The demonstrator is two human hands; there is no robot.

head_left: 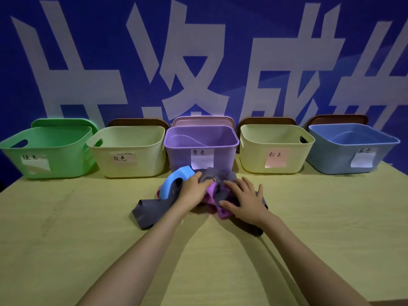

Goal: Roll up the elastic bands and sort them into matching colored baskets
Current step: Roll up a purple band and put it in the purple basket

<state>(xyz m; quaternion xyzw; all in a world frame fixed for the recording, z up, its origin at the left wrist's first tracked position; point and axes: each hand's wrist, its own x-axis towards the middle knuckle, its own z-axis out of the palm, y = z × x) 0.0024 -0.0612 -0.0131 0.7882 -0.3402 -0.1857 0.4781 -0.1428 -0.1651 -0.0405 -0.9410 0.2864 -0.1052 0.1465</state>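
Five baskets (150,164) line the counter's (66,217) far edge, lids (139,122) behind them. Near the purple basket (223,155) lies a tangled heap of bands (224,214). The left hand (194,188) grips a grey band (212,174); the right hand (245,197) lies flat, fingers spread, covering the heap's middle. Basket labels (202,159) are blurred.

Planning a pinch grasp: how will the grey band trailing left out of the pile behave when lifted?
Probably floppy: the grey band lies flat in soft folds on the table, so it should drape and sag. Likely light, being a thin strip. It may drag neighbours, since it runs into the tangled pile.
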